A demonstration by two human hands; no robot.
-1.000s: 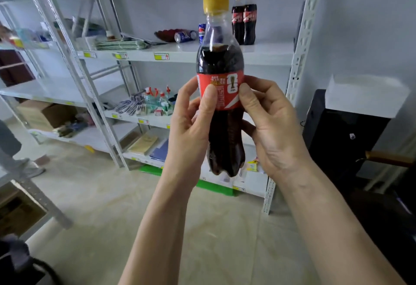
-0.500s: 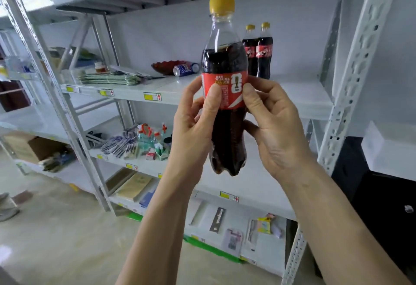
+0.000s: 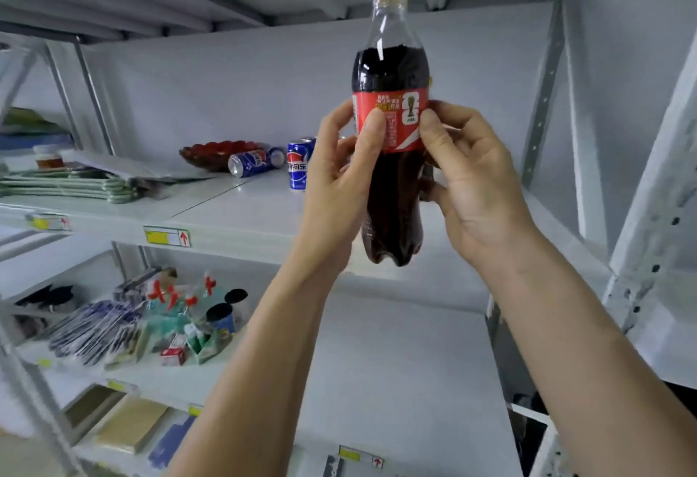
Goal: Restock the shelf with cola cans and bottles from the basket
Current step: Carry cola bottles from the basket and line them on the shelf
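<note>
A cola bottle (image 3: 390, 159) is gripped upright at its red label by the left hand (image 3: 339, 182) and right hand (image 3: 471, 182), in front of the shelf (image 3: 234, 212).

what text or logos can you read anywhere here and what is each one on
"FIFA", under a trophy emblem: red label of the cola bottle that the left hand and right hand hold.
Yellow and white small print on that label: too blurred to read.
"可乐", below the Pepsi globe logo: upright blue can.
Lying blue can: Pepsi colours, lettering unreadable.
Shelf-edge tag: red up arrow, no legible words.
</note>
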